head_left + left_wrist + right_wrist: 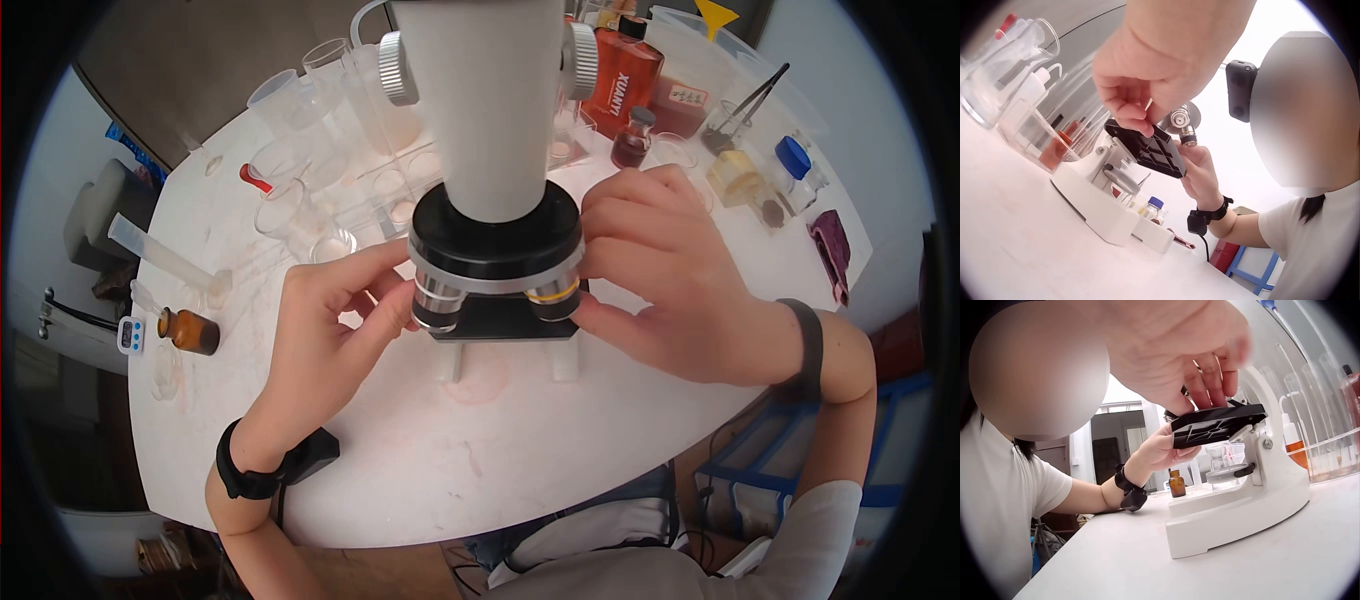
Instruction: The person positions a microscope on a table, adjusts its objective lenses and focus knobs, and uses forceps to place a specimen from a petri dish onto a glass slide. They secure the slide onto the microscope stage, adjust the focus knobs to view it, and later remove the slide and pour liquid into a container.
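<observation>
A white microscope (495, 120) stands before me, with a black nosepiece (500, 245) and silver objective lenses (437, 300). My left hand (335, 315) has its curled fingers and thumb at the left edge of the black stage (1147, 150), beside the left objective. From the opposite side, my right hand (670, 285) curls its fingers at the stage's right edge. Its fingertips come down over the black plate in the right wrist view. The nosepiece partly hides both hands' fingertips from above. Under the stage is the mirror or condenser disc (1227, 474).
Beakers (290, 215) and clear racks stand at the left and back. Near the left edge are a brown bottle (190, 332), a measuring cylinder (160, 250) and a timer (131, 335). A red-orange bottle (620, 85), a blue-capped jar (800, 165) and a purple cloth (830, 250) are at right.
</observation>
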`<state>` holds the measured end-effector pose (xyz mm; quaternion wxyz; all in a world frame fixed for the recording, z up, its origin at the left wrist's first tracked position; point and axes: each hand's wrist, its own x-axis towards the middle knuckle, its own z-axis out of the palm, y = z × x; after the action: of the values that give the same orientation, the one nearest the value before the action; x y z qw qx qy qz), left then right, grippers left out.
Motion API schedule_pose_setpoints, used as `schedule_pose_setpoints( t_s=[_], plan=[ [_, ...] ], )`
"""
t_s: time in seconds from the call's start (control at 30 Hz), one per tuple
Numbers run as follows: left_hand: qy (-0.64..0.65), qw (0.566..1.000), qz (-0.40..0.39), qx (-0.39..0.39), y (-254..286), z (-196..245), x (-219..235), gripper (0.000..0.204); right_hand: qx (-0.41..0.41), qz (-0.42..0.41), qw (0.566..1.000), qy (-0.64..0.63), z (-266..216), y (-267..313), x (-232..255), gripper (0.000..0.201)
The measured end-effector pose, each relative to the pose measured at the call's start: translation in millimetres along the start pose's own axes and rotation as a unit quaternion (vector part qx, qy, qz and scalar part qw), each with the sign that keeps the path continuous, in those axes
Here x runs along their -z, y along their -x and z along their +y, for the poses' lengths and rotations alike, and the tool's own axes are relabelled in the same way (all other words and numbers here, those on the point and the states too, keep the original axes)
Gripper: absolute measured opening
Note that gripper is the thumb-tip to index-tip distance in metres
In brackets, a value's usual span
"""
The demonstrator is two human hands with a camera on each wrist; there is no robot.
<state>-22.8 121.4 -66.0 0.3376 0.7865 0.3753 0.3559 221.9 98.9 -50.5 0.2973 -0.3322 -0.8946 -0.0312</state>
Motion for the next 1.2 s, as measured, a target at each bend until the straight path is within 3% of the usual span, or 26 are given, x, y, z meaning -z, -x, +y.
schedule_pose_setpoints(
  t_s=[0.17, 0.27, 0.37, 0.47, 0.6, 0.73, 0.8, 0.87, 0.93, 1.0, 1.03, 1.1, 1.13, 1.17, 1.2],
  plan=[
    [0.004, 1.0, -0.005, 0.022, 2, 7, -3, 0.021, 0.011, 0.022, 1.0, -0.006, 2, 1, -4, 0.023],
    [0.014, 0.999, -0.016, 0.048, 2, 5, 1, 0.01, 0.009, 0.017, 1.0, -0.002, 1, 2, -3, 0.022],
    [-0.028, 0.999, -0.019, 0.03, 6, 2, 1, 0.007, 0.009, 0.021, 1.0, -0.003, 1, 2, -6, 0.02],
    [0.028, 0.997, 0.023, 0.066, 9, 7, -5, 0.014, 0.028, 0.046, 0.998, -0.015, 4, 6, -6, 0.019],
    [0.001, 0.995, 0.065, 0.073, 16, 3, -7, 0.019, 0.036, 0.102, 0.994, -0.002, 10, 17, 9, 0.019],
    [-0.043, 0.995, 0.091, 0.02, 33, -38, 1, 0.024, -0.056, 0.111, 0.985, 0.122, 39, 45, 54, 0.011],
    [-0.062, 0.992, 0.084, 0.072, 33, -40, 2, 0.026, -0.162, 0.069, 0.96, 0.22, 58, 59, 89, 0.009],
    [-0.063, 0.992, 0.08, 0.075, 33, -46, 5, 0.026, -0.271, 0.023, 0.918, 0.288, 96, 75, 116, 0.01],
    [-0.066, 0.992, 0.078, 0.075, 32, -47, 7, 0.021, -0.284, 0.033, 0.892, 0.35, 130, 82, 139, 0.012],
    [-0.049, 0.993, 0.065, 0.083, 27, -50, 12, 0.019, -0.208, -0.04, 0.874, 0.437, 177, 79, 154, 0.014],
    [-0.033, 0.994, 0.05, 0.086, 26, -51, 14, 0.019, -0.205, -0.038, 0.876, 0.435, 197, 79, 157, 0.014],
    [-0.02, 0.996, 0.062, 0.06, 24, -50, 12, 0.02, -0.104, -0.122, 0.866, 0.475, 227, 73, 160, 0.02],
    [-0.006, 0.998, 0.054, 0.044, 23, -43, 6, 0.019, -0.1, -0.118, 0.866, 0.475, 233, 69, 160, 0.02],
    [0.007, 0.998, 0.046, 0.029, 21, -35, -1, 0.019, -0.149, -0.179, 0.848, 0.476, 238, 64, 158, 0.022],
    [0.051, 0.994, 0.047, 0.089, 12, -12, -6, 0.01, -0.197, -0.239, 0.825, 0.473, 243, 60, 156, 0.024]
  ],
)
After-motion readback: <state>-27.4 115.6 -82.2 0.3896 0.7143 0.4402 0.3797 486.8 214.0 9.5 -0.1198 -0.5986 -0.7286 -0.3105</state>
